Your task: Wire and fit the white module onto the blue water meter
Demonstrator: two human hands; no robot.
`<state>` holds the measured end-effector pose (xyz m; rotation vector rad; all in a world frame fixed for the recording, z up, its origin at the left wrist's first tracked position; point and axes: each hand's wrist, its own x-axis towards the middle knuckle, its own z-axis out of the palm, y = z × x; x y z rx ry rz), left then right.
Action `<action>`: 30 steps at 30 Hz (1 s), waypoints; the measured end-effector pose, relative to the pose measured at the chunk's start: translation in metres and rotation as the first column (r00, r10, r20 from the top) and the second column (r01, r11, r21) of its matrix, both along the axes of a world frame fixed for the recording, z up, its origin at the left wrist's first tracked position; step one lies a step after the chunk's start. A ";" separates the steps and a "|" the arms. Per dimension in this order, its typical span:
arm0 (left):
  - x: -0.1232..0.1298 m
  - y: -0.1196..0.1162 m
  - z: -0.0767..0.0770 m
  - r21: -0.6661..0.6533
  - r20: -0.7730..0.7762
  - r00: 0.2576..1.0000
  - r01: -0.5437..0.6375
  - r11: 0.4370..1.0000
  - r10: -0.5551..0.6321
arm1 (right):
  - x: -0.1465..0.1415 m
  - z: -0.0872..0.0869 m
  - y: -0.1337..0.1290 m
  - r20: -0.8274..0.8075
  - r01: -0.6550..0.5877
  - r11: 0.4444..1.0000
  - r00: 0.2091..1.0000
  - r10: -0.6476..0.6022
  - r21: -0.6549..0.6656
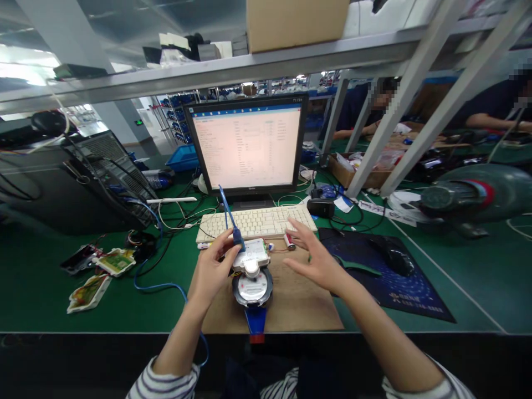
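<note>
A water meter [252, 284] with a round dial, a white module on top and a blue base stands on a brown cardboard sheet [299, 307] near the bench's front edge. My left hand [211, 269] pinches a blue cable plug [238, 238] at the white module's left side; the blue cable rises toward the monitor. My right hand [313, 257] hovers open to the right of the meter, fingers spread, holding nothing, just in front of the keyboard [255, 221].
A lit monitor [248, 147] stands behind the keyboard. A black mouse [393, 255] lies on a dark mat at right. Circuit boards [114, 261] and tangled cables lie at left beside a computer case [103, 172]. Other people sit at the far right bench. A fan [465, 194] sits right.
</note>
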<state>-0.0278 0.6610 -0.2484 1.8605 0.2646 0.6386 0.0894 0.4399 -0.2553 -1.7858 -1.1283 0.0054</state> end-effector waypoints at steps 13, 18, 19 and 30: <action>-0.001 0.002 -0.006 0.034 -0.032 0.999 -0.029 0.999 0.030 | 0.085 -0.095 -0.195 0.496 0.786 0.577 0.601 -0.627 -0.223; -0.001 0.003 -0.006 0.021 -0.037 0.999 -0.036 0.999 0.037 | 0.092 -0.119 -0.205 0.447 0.782 0.562 0.619 -0.646 -0.270; -0.001 0.003 -0.007 0.019 -0.038 0.999 -0.037 0.999 0.038 | 0.095 -0.122 -0.206 0.449 0.780 0.567 0.620 -0.643 -0.265; 0.000 0.003 -0.011 0.033 -0.030 0.998 -0.056 0.998 0.057 | 0.123 -0.161 -0.227 0.368 0.708 0.666 0.699 -0.613 -0.237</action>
